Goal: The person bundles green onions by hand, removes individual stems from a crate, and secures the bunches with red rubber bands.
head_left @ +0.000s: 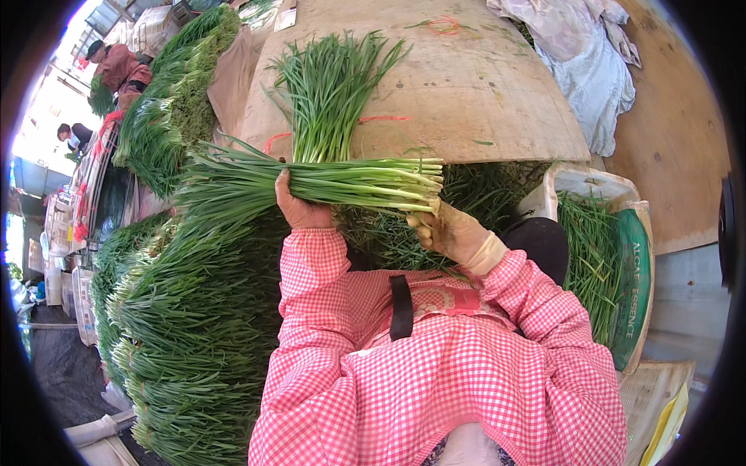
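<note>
“So, which way does the held bundle lie?”

“Crosswise before me: the green bundle (365,180) has its long axis left to right, leaves trailing left, pale stem ends right. My left hand (301,208) is closed around its middle, thumb uppermost. My right hand (458,233), apparently in a pale glove, is nearer the stem ends, fingers curled against the lowest; whether they pinch a stem I cannot tell.”

“And the surface?”

“Beyond my hands, the wooden table (482,93). At its left a second bunch (330,89) points away from me, at right angles to mine, an orange cord (381,119) showing beside it; whether the two bunches touch is unclear. Pale cloth (590,78) hangs at the right.”

“The room?”

“Far left, two people (123,68); nearer, a long heap of greens (202,334). At my right, a white tub (550,190) of cut leaves, with a green sack (631,287) along its outer side.”
</note>
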`<state>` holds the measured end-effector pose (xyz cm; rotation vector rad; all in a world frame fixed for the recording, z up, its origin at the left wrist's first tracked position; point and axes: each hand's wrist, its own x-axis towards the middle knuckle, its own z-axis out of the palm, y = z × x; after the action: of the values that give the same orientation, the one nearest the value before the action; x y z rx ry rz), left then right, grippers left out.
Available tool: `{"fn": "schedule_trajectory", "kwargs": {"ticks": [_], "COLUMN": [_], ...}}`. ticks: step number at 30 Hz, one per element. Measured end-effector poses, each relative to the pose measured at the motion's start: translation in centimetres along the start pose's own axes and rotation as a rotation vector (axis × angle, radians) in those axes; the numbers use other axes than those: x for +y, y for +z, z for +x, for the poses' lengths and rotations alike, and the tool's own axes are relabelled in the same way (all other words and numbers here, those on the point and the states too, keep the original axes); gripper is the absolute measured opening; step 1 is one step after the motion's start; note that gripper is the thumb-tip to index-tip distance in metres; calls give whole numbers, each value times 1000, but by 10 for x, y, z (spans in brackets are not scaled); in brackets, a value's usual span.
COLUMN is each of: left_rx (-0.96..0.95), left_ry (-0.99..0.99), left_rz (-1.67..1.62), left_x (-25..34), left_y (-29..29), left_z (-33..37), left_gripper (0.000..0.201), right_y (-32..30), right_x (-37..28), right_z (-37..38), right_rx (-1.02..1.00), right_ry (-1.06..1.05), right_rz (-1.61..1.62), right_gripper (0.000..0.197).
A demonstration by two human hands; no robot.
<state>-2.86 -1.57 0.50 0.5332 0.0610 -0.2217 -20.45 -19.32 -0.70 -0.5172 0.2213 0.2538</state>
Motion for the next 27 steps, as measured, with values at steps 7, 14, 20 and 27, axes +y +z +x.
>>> {"fn": "schedule_trajectory", "kwargs": {"ticks": [7, 14, 20, 27], "left_rx": [-11, -37, -41, -11], "left_ry": [59, -125, -104, -136], "left_rz": [60, 7, 38, 81], "left_x": [-5, -26, -3, -10], "left_y": [-6, -11, -8, -13], "left_z": [4, 6, 3, 6], "left_gripper": [24, 21, 21, 19], "right_y": [-10, 15, -2, 23], "right_x": [5, -12, -27, -62], "right_z": [-4, -50, -76, -59], "right_rx": [12, 168, -230, 270], "right_ry": [-57, 136, 237, -938], "right_rz": [-284, -546, -848, -2064], "right_gripper": [37, 26, 26, 54]}}
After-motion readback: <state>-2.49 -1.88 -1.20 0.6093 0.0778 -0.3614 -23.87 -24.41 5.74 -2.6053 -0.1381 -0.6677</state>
